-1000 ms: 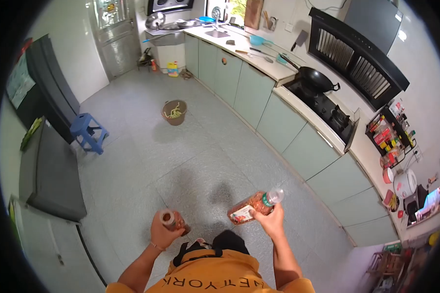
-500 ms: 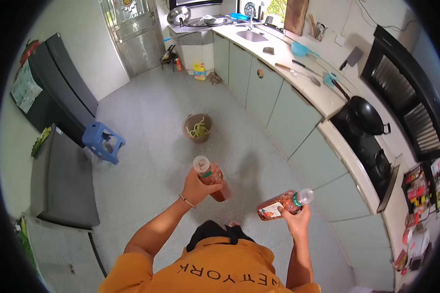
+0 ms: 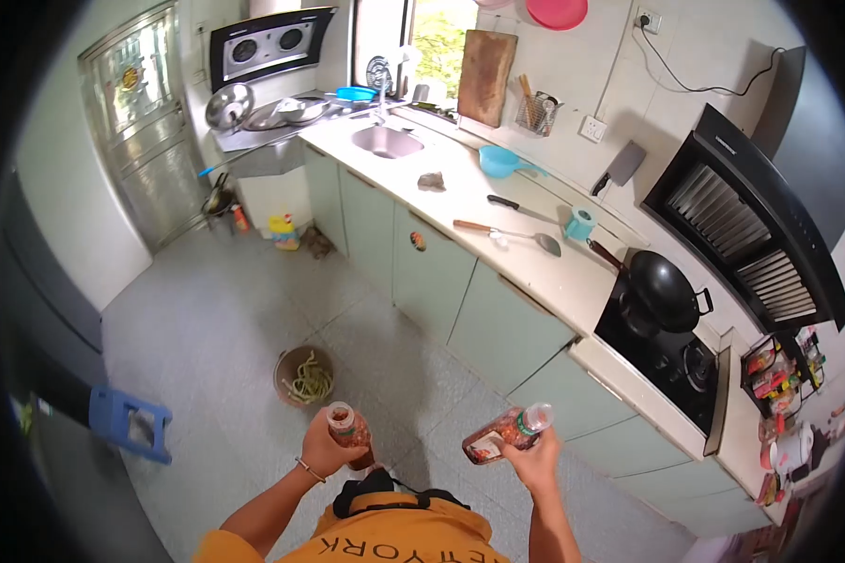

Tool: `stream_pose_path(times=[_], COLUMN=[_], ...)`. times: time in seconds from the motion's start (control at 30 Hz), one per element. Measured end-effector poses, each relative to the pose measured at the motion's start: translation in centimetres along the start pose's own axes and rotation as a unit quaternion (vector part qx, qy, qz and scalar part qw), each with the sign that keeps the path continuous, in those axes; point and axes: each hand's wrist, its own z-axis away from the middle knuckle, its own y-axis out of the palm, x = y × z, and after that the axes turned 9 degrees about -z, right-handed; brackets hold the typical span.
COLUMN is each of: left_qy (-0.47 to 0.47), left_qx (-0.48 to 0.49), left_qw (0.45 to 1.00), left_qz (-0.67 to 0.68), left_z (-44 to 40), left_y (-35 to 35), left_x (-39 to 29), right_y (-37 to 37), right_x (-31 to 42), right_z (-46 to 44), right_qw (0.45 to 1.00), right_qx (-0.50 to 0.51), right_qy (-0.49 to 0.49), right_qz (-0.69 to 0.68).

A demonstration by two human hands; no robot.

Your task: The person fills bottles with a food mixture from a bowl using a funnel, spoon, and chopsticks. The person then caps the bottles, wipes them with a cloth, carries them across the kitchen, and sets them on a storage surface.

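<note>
My left hand (image 3: 321, 450) is wrapped round a clear plastic bottle of red chili sauce (image 3: 354, 434), its top tilted up toward the camera. A second bottle of chili sauce (image 3: 496, 437), with a green neck band and a pale label, lies in the grip of my right hand (image 3: 535, 462). It leans well over, top to the upper right and base to the lower left. Both bottles are held in the air in front of my body, apart from each other. Whether the left bottle has a cap on cannot be made out.
A bucket with green peelings (image 3: 303, 376) stands on the floor just beyond my left hand. At the left is a blue stool (image 3: 130, 422). Along the right runs a counter (image 3: 422, 202) with a sink (image 3: 388, 143), a spatula (image 3: 507, 235), a knife (image 3: 526, 210) and a wok (image 3: 665, 289) on the stove.
The view has swung up and to the right, so more of the counter and wall shows. Both hands still hold their bottles and appear lower in view.
</note>
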Motion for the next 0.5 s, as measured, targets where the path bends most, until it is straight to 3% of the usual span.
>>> stream_pose_path(times=[0.13,0.3,0.4,0.5], left_qy=[-0.026,0.033,0.014,0.071], left_qx=[0.053,0.063,0.064,0.021], left_qw=[0.998,0.995,0.989,0.990], left_qz=[0.028,0.069,0.132,0.122], left_z=[-9.6,-22.3,-30.1,-38.1], left_y=[-1.4,-0.4,0.1,1.2], left_x=[-0.4,-0.7,-2.6,-4.1], right_y=[3.8,7.2,8.7,10.3], right_x=[1.9,2.2,2.3,2.3], right_z=[-5.4,-15.2,-22.2,-29.7], right_qw=[0.997,0.995,0.995,0.993], right_qx=[-0.015,-0.032,-0.004,0.002], right_qy=[0.035,0.031,0.034,0.015], right_qz=[-0.068,-0.087,-0.095,-0.115])
